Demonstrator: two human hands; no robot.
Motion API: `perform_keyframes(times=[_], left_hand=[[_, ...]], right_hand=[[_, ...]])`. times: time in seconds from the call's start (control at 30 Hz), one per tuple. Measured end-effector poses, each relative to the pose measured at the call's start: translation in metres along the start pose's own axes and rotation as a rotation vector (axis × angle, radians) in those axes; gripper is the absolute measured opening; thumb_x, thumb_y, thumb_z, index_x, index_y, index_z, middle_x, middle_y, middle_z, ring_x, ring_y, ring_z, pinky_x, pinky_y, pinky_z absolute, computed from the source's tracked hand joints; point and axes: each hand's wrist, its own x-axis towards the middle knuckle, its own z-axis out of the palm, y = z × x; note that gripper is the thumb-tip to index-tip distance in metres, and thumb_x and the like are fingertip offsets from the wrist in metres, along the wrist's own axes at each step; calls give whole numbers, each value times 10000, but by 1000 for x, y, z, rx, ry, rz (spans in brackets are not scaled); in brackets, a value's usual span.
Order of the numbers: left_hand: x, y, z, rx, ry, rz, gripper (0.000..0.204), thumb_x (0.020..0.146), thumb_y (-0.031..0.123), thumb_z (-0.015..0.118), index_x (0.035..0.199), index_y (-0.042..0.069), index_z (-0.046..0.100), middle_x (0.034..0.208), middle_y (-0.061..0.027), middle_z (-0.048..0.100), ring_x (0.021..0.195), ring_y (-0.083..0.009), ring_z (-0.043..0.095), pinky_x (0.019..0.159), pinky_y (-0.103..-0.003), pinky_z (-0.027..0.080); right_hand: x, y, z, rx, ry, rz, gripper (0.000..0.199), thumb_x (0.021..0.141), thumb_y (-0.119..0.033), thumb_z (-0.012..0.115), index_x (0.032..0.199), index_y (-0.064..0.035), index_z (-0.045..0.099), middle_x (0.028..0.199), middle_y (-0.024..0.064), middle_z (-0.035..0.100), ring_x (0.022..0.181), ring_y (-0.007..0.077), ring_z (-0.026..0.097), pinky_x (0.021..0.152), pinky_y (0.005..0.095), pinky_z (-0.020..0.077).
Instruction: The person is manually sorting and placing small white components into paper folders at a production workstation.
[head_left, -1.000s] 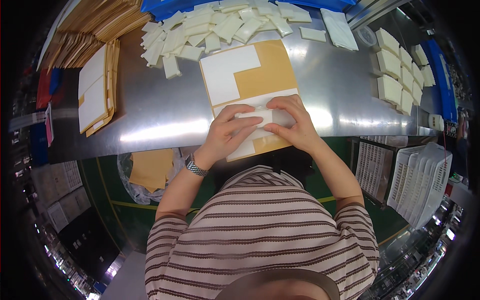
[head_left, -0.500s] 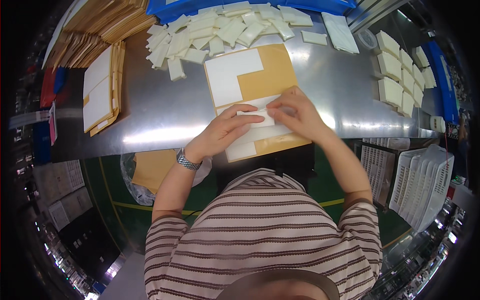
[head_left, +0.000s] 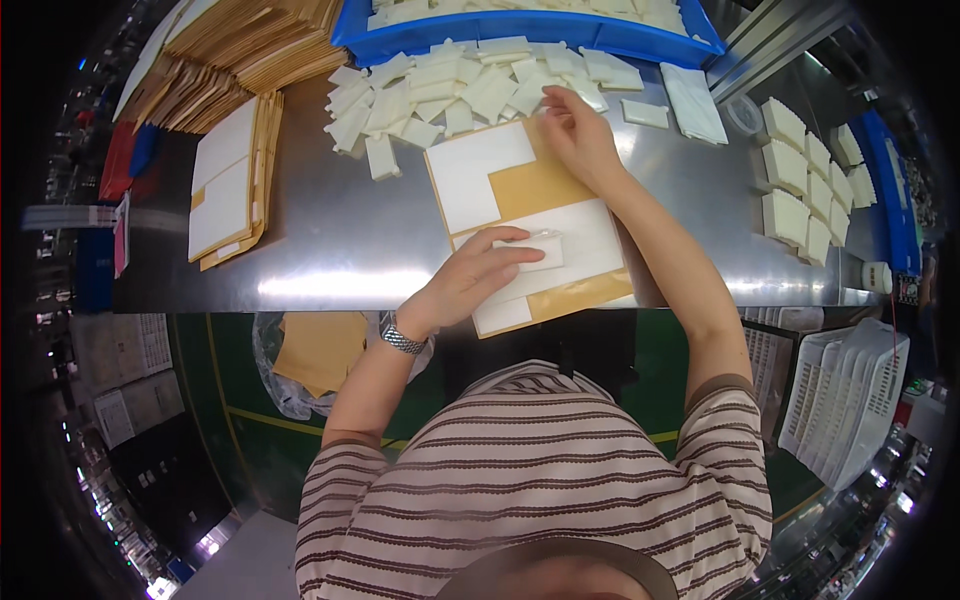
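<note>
My left hand (head_left: 475, 275) has its fingers closed on a small white packet (head_left: 545, 252) with a clear, shiny wrapping. That packet is over a flat brown paper piece (head_left: 545, 180) with white panels, which lies at the table's near edge. Farther off, my right hand (head_left: 580, 140) is over the far right part of the brown piece, fingers bent and apart, with nothing seen in them. Its fingertips come close to a loose pile of similar white packets (head_left: 435, 90).
Behind the pile stands a blue bin (head_left: 450, 42) with more white pieces. Brown-and-white paper stacks (head_left: 222, 185) are at the left. Rows of white blocks (head_left: 785, 170) sit at the right, with a folded white bag (head_left: 692, 105) nearer the pile. White baskets (head_left: 840, 390) stand below the table.
My right hand has left the packet and moved away toward the pile. My left hand keeps the packet over the brown piece. The whole view has shifted slightly, showing more of the blue bin.
</note>
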Motion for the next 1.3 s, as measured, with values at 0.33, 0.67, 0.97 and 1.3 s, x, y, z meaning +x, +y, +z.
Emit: perform_keyframes(times=[0.33,0.67,0.97,1.3], left_hand=[[9,1,-6,20,-106,10,354,1070,191,529,1394,109,645,1480,-124,492,1386,-278,464,1151,-382,380],[38,-41,-54,665,762,117,425,882,122,708,1297,51,646,1275,-149,678,1205,-330,612,1044,-450,467],[77,-82,-174,1356,568,-322,374,857,154,662,1220,65,689,939,-158,744,971,-331,686,908,-477,469],[53,-42,-150,698,1132,73,204,1009,197,593,1085,64,727,1029,-131,722,907,-278,711,954,-424,500]], right_hand=[[20,10,26,-224,110,-121,249,1022,-201,604,1219,-62,665,1216,113,701,939,295,708,839,408,547],[-64,1,-53,659,388,151,285,1097,-275,461,1147,-34,604,1038,119,692,785,157,651,723,284,531],[-130,-31,-44,599,265,258,322,1028,-101,604,1323,-51,484,1140,127,721,909,129,653,766,254,504],[-155,-41,-33,608,267,345,605,1055,-106,556,1583,-52,264,1166,209,726,842,146,699,704,262,511]])
